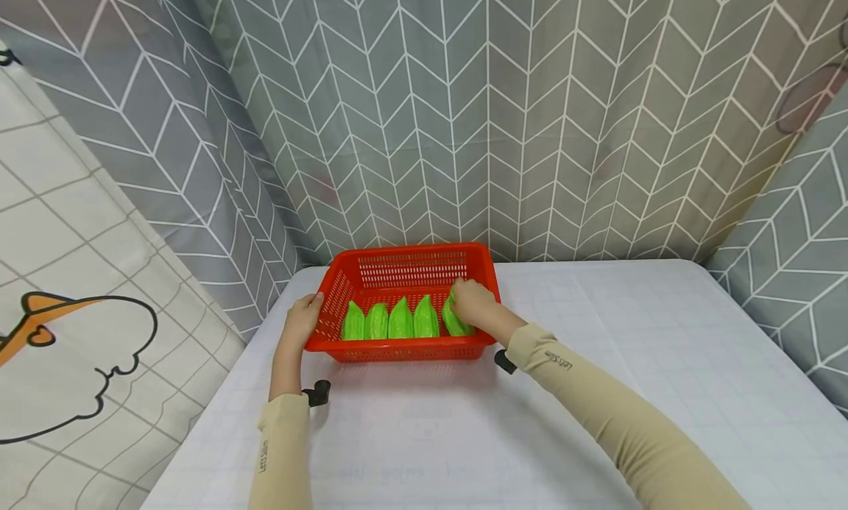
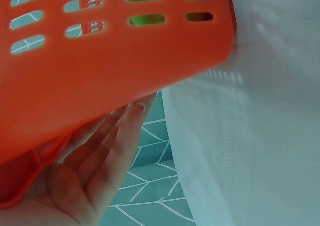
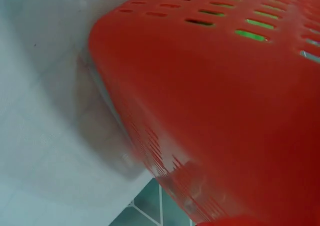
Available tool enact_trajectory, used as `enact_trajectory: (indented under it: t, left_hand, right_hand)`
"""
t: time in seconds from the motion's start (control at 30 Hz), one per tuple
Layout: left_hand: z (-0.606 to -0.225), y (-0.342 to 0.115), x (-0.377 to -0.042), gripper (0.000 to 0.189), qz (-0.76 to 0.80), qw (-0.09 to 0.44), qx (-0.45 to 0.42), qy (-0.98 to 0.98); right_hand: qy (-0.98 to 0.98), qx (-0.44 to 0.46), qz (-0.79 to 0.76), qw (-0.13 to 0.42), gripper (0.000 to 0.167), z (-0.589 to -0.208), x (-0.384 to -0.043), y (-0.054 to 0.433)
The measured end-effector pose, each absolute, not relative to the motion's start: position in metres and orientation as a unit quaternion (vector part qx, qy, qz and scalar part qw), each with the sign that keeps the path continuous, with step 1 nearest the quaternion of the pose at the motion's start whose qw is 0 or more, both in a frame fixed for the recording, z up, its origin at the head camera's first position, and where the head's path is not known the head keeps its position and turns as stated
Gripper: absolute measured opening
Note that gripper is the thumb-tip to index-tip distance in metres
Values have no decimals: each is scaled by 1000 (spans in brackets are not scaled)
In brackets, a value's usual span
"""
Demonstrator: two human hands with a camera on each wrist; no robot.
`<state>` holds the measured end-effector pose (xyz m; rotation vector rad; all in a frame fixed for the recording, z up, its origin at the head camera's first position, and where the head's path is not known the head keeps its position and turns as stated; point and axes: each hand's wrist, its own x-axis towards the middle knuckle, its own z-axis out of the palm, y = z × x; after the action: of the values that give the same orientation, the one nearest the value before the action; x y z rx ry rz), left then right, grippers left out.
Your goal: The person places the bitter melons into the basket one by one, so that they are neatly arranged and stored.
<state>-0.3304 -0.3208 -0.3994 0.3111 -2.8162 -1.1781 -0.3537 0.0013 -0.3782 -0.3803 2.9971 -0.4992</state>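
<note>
A red plastic basket with slotted walls stands on the white table. Inside it, bright green, ridged gourd-like vegetables with pointed tips lie side by side in a row. My left hand grips the basket's left rim, its fingers under the lip against the outer wall in the left wrist view. Over the basket's right end, my right hand holds the rightmost green vegetable by its upper part, and that piece leans slightly. The right wrist view shows the basket wall but not the right hand.
The white-covered table extends to the right and in front of the basket. A grey curtain with white zigzag lines hangs behind it. At the left is a white gridded cloth with a cartoon drawing. Black wrist cameras sit below the hands.
</note>
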Motion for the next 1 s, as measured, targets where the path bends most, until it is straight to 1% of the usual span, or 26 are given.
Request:
enact_trajectory:
  t: [0.03, 0.17, 0.3, 0.37, 0.63, 0.83, 1.0]
  left_hand:
    - [-399, -321, -329, 57, -384, 38, 102, -917]
    - [-400, -320, -325, 56, -386, 40, 106, -915]
    - [-400, -319, -321, 56, -387, 41, 109, -914]
    - [-401, -318, -319, 57, -389, 41, 110, -914]
    - [-401, -317, -315, 58, -388, 38, 113, -914]
    - [-401, -316, -315, 59, -383, 41, 108, -917]
    - [-402, -317, -315, 57, -385, 40, 109, -916]
  right_hand:
    - [976, -127, -171, 44, 16, -378, -354, 2]
    - [970, -139, -190, 56, 20, -379, -354, 4]
    - [970, -149, -186, 54, 17, -379, -352, 5]
    - [970, -147, -186, 58, 19, -379, -351, 6]
    - [964, -133, -210, 95, 21, -374, -349, 8]
    - [955, -126, -240, 119, 27, -370, -345, 11]
    - [954, -129, -235, 137, 24, -365, -340, 13]
